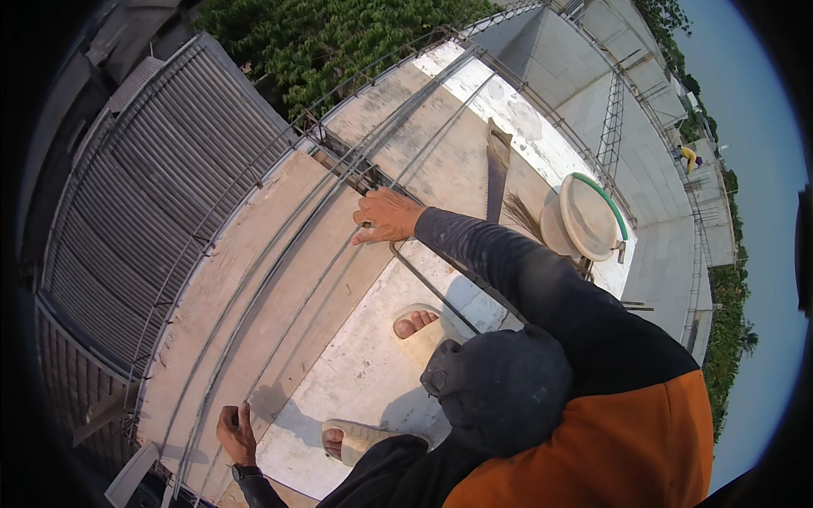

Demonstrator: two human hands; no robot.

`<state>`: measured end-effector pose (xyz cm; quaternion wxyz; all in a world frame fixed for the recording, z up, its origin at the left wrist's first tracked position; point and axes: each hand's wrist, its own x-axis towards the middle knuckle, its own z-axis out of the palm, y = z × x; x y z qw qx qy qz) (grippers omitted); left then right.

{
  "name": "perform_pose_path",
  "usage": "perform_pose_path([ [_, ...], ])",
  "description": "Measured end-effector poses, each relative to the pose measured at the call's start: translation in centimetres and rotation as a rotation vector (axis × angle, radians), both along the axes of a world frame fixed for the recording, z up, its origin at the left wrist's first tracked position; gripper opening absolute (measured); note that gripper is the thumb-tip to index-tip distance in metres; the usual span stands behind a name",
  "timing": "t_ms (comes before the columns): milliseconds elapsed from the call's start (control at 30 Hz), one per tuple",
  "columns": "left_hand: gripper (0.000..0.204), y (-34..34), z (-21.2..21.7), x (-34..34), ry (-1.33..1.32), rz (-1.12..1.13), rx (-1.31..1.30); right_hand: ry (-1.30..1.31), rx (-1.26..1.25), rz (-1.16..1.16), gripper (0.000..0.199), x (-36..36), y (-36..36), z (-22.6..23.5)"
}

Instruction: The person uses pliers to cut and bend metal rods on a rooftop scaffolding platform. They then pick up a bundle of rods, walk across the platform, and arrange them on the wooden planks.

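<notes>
A thin steel rod (298, 315) runs lengthwise over brown boards, with both my hands on it. My left hand (237, 434), a dark watch at its wrist, pinches the rod near its close end at the lower left. Farther off, my right hand (387, 216) is closed around the same rod; its palm side is hidden. Left of this rod lie several longer steel rods (275, 269), roughly parallel to it. Just below my right hand is the hooked end of a bent metal bar (440, 296), which slants down toward my knee.
Beyond my right arm lie a hand saw (497, 169), a bundle of bristles (522, 212) and round pale basins (587, 218) with a green rim. Rebar cages line the platform's edge, above a corrugated roof (161, 203). A person in yellow (689, 157) bends over far away.
</notes>
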<state>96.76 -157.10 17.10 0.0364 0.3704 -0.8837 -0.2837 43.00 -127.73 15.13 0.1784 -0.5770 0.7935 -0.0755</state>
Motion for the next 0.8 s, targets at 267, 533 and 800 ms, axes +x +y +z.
perform_pose_path([
  [267,0.036,1.2,-1.1,-3.6,-0.037,-0.033,0.102,0.071,0.035,-0.070,0.056,-2.5,1.4,0.1],
  [533,0.030,1.1,-3.9,-3.4,0.005,-0.023,0.070,0.115,-0.079,-0.150,0.048,-1.2,1.0,-1.0],
  [800,0.029,1.1,-4.6,-3.1,0.000,-0.020,0.008,0.145,-0.041,-0.161,0.042,-0.3,0.7,-0.8],
])
